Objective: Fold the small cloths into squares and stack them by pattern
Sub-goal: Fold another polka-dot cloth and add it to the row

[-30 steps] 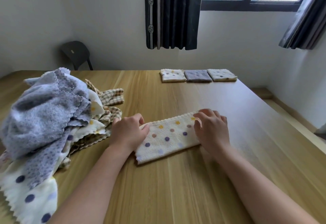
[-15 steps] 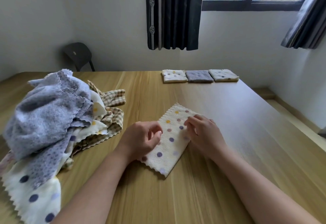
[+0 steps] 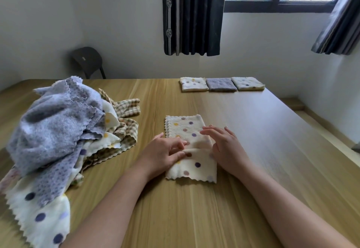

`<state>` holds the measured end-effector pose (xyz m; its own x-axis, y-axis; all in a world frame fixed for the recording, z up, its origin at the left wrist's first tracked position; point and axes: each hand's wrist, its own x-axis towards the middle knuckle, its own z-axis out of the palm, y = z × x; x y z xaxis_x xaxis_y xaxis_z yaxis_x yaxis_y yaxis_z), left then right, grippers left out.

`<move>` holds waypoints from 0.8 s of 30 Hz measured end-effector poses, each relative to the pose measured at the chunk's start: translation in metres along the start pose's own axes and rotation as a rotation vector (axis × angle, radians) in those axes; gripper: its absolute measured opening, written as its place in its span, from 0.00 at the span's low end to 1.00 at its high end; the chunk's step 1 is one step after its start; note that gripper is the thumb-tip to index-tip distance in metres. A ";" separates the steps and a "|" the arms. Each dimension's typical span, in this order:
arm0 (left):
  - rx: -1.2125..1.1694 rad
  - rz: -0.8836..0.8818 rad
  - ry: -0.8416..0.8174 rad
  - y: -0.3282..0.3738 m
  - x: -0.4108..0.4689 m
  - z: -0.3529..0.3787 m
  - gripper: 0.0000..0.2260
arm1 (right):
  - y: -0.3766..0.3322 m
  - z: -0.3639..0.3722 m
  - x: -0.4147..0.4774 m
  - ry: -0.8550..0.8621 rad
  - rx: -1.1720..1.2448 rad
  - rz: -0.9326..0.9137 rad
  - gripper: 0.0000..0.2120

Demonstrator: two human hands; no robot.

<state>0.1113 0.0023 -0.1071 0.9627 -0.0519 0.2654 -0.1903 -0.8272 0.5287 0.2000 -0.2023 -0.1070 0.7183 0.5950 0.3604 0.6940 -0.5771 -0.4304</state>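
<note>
While the dotted cloth (image 3: pixel 190 128) lies as a folded strip on the table (image 3: pixel 253 199) right in front of the person, its long axis runs straight away from them, far end pointing toward the three folded squares (image 3: pixel 221 84) at the back edge. Both hands meet it at mid-length, neither nearer: the left hand (image 3: pixel 165 154) pinches its left edge at a shallow crease with curled fingers, and the right hand (image 3: pixel 224 144) spreads straight fingers over the right edge, gripping nothing. I'd judge the halving fold must travel along that axis, one end onto the other.
</note>
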 end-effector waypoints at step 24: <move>-0.104 0.016 0.059 -0.007 -0.013 -0.015 0.22 | -0.008 -0.001 -0.005 0.019 0.514 -0.064 0.18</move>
<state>0.0974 0.0174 -0.1025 0.9472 -0.0288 0.3195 -0.2270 -0.7637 0.6043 0.1906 -0.2015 -0.1045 0.6795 0.6068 0.4125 0.6268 -0.1878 -0.7562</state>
